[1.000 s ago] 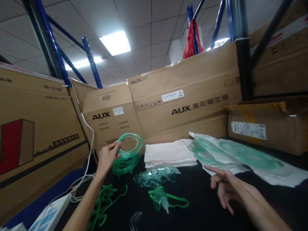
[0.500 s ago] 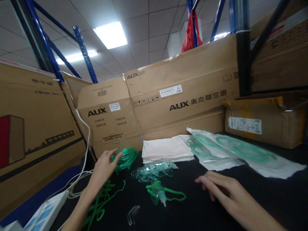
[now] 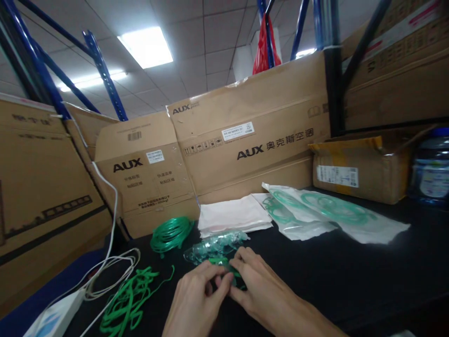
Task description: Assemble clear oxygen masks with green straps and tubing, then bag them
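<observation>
My left hand (image 3: 199, 297) and my right hand (image 3: 263, 288) meet in the middle of the black table, fingers closed around a clear oxygen mask with a green strap (image 3: 218, 261). Most of that mask is hidden behind my fingers. Just beyond my hands lies a row of nested clear masks (image 3: 213, 245). A coil of green tubing (image 3: 171, 234) sits to the left of the row. Nearer to me, left of my left hand, is a tangled heap of green straps (image 3: 128, 299).
White pouches (image 3: 233, 215) lie behind the masks. Packed pouches with green tubing (image 3: 336, 213) are at right, before an open cardboard box (image 3: 340, 161) and a blue-capped jar (image 3: 433, 168). A white cable (image 3: 114, 210) and power strip (image 3: 56, 313) lie left. Cardboard panels (image 3: 210, 178) wall the back.
My left hand has left the green tubing coil and moved right and nearer. My right hand has moved left. Both now hold the strapped mask. The view has shifted to the right.
</observation>
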{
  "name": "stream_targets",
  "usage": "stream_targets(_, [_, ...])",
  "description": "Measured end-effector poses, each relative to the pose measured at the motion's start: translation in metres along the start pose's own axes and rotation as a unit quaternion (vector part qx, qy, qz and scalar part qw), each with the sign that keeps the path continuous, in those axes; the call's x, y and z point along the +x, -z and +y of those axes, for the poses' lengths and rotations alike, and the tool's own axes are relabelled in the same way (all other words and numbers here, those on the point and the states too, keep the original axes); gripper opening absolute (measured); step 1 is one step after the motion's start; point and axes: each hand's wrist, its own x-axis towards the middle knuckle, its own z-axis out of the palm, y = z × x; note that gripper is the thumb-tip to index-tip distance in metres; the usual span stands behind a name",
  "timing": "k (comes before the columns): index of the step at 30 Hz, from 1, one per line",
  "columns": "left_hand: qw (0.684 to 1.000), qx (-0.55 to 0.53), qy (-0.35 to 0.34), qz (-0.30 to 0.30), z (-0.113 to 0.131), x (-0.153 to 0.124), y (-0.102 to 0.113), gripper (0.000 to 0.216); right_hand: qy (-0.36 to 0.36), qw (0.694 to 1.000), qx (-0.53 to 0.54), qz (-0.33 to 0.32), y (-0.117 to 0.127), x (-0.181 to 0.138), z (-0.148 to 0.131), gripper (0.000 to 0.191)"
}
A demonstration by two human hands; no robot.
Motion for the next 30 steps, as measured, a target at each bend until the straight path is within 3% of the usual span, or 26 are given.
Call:
stream_targets(3, [0.998, -0.036, -0.017, 0.048, 0.016, 0.004, 0.015, 0.024, 0.009, 0.996, 0.073, 0.043, 0.017, 0.008, -0.013, 0.015])
stream_targets(6, [0.996, -0.076, -0.031, 0.029, 0.034, 0.008, 0.038, 0.028, -0.01, 0.977, 0.205, 0.05, 0.037, 0.011, -0.026, 0.03])
stream_targets(8, [0.995, -0.097, -0.037, 0.014, 0.041, 0.009, 0.05, 0.03, -0.025, 0.936, 0.352, -0.004, 0.047, 0.01, -0.032, 0.04])
stream_targets(12, [0.989, -0.141, -0.032, 0.008, 0.039, 0.007, 0.059, 0.032, -0.036, 0.811, 0.574, -0.108, 0.051, 0.005, -0.034, 0.058])
stream_targets(15, [0.984, -0.144, -0.058, -0.084, 0.032, 0.007, 0.058, 0.03, -0.06, 0.761, 0.637, -0.107, 0.037, 0.003, -0.026, 0.051])
stream_targets(17, [0.976, -0.133, -0.079, -0.15, 0.027, 0.008, 0.058, 0.029, -0.066, 0.757, 0.643, -0.09, 0.025, 0.001, -0.017, 0.047])
stream_targets(19, [0.973, -0.129, -0.073, -0.174, 0.021, 0.01, 0.059, 0.028, -0.068, 0.772, 0.628, -0.074, 0.015, -0.001, -0.009, 0.047])
stream_targets(24, [0.986, -0.126, -0.031, -0.1, 0.01, 0.011, 0.058, 0.024, -0.102, 0.838, 0.534, -0.039, 0.011, -0.015, 0.005, 0.056])
stream_targets(30, [0.982, -0.129, -0.047, -0.128, 0.015, 0.014, 0.037, 0.026, -0.107, 0.862, 0.496, -0.007, 0.021, -0.022, 0.003, 0.049])
